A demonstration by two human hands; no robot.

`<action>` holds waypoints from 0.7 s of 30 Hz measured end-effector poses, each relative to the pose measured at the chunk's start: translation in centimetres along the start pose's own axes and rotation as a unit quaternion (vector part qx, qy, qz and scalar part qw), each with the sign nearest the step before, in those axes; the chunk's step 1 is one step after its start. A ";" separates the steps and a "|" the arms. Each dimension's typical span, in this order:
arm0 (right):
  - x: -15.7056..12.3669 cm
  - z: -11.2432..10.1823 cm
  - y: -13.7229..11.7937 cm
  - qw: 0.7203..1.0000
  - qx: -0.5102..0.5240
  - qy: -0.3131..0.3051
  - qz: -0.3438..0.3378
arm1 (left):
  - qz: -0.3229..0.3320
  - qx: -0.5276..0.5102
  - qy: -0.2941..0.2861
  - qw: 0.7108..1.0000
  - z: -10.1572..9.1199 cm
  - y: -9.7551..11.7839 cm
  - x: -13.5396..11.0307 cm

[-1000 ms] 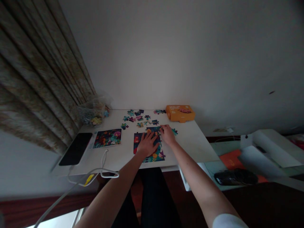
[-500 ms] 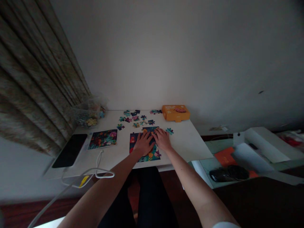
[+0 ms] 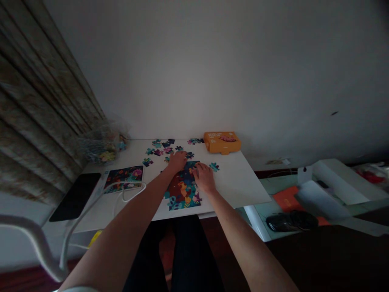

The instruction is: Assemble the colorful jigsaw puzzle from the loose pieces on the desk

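A partly assembled jigsaw puzzle (image 3: 182,190) in dark blue, teal and orange lies on the white table (image 3: 237,190). My left hand (image 3: 177,161) reaches its top left edge, fingertips bunched beside loose pieces, and anything in them is hidden. My right hand (image 3: 203,177) rests on the puzzle's upper right part with its fingers down on the pieces. Several loose jigsaw pieces (image 3: 158,152) lie scattered just beyond my left hand. A teal jigsaw piece (image 3: 214,166) lies off to the right of my right hand.
A printed picture card (image 3: 124,177) lies left of the puzzle, with a black phone or tablet (image 3: 75,202) beyond it. A plastic bag (image 3: 100,147) sits at the far left corner and an orange box (image 3: 222,142) at the back. A white cable (image 3: 127,190) crosses the card's lower edge.
My left hand has moved up from the puzzle's middle to its top left edge, uncovering the dark centre. My right hand has shifted slightly, and the view has swung a little.
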State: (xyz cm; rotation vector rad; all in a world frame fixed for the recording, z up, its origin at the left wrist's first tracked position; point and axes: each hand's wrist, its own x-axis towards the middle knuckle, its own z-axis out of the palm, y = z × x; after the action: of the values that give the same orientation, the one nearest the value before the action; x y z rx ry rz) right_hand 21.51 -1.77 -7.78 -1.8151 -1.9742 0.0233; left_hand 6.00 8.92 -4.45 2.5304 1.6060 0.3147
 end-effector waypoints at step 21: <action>0.1 -0.1 0.5 0.991 0.055 0.060 0.110 | 0.054 -0.101 0.060 0.992 0.3 1.3 -1.2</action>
State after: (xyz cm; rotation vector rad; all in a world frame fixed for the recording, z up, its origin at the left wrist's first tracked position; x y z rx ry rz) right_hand 22.00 -1.66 -7.78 -1.9059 -1.6523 0.0873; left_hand 6.73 7.30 -4.59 2.4881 1.3983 0.6199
